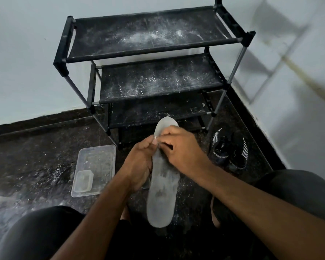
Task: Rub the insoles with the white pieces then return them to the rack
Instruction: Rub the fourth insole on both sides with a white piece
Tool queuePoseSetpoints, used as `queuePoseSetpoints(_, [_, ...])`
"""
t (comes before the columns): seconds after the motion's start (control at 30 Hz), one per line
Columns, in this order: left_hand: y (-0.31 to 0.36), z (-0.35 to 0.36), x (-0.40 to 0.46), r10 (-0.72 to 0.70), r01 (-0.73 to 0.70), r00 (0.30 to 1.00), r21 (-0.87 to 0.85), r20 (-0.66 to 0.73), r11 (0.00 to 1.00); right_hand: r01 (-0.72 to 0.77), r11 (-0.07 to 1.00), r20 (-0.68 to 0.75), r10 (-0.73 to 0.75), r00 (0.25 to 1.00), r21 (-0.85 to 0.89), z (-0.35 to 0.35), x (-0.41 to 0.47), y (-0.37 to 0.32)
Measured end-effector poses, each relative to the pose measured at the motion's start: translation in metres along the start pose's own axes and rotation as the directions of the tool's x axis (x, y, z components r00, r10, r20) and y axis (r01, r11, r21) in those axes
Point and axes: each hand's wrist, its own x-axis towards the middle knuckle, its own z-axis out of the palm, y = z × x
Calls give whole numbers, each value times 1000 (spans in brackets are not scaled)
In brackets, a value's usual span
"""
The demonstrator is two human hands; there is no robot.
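A long grey insole (162,186) is held lengthwise in front of me, toe end pointing at the rack. My left hand (139,162) grips its left edge near the middle. My right hand (180,147) lies over the upper part with curled fingers, pinching a tiny white piece (156,136) against the insole's surface. A second grey edge (146,184) peeks out under the left hand; I cannot tell what it is. The black shoe rack (150,53) stands ahead, its fabric shelves dusted with white powder and bare of insoles.
A clear plastic tray (94,169) with a smaller clear box inside sits on the dark floor to the left. A pair of black sports shoes (229,147) lies right of the rack. White walls meet in the corner behind. White powder is scattered on the floor. My knees frame the bottom.
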Motion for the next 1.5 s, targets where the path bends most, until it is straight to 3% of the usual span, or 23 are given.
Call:
queuePoseSetpoints(0.07, [1, -2, 0, 9, -9, 1000, 48, 18, 999, 20, 1000, 29, -19, 999, -4, -1, 0, 0])
queuePoseSetpoints(0.23, [2, -2, -1, 39, -57, 994, 188, 101, 981, -106, 993, -178, 113, 978, 49, -14, 14, 15])
queuePoseSetpoints(0.4, [1, -1, -2, 43, -52, 996, 122, 74, 991, 63, 998, 14, -63, 998, -26, -1, 1, 4])
queuePoseSetpoints(0.57, [3, -3, -2, 17, -35, 995, 175, 101, 984, -97, 995, -244, 85, 966, -37, -12, 15, 19])
queuePoseSetpoints(0.73, [3, 2, -4, 29, -54, 991, 195, 128, 979, 65, 993, -39, -69, 997, -100, 0, 5, 10])
queuePoseSetpoints(0.83, [4, -1, -2, 24, -53, 991, 226, 133, 973, -84, 992, -210, 63, 976, -96, -11, 16, 19])
queuePoseSetpoints(0.9, [4, 2, -3, 17, -49, 990, 232, 139, 971, -105, 988, -188, 83, 979, -111, -12, 15, 16])
queuePoseSetpoints(1.0, [3, 3, -5, 24, -59, 990, 246, 143, 967, 5, 995, -55, -11, 998, -100, -2, 6, 8])
queuePoseSetpoints(1.17, [4, 2, -3, 7, -44, 990, 257, 141, 965, -155, 981, -212, 128, 969, -115, -12, 17, 22])
queuePoseSetpoints(1.33, [2, 2, -4, 7, -46, 991, 287, 135, 957, 3, 993, -51, -8, 999, -115, -2, 8, 10])
queuePoseSetpoints(1.43, [5, 4, -5, 0, -46, 988, 302, 151, 952, -132, 984, -201, 106, 974, -120, -10, 16, 22])
queuePoseSetpoints(1.5, [6, 4, -5, -10, -40, 987, 309, 158, 950, -155, 979, -229, 122, 966, -129, -12, 17, 22])
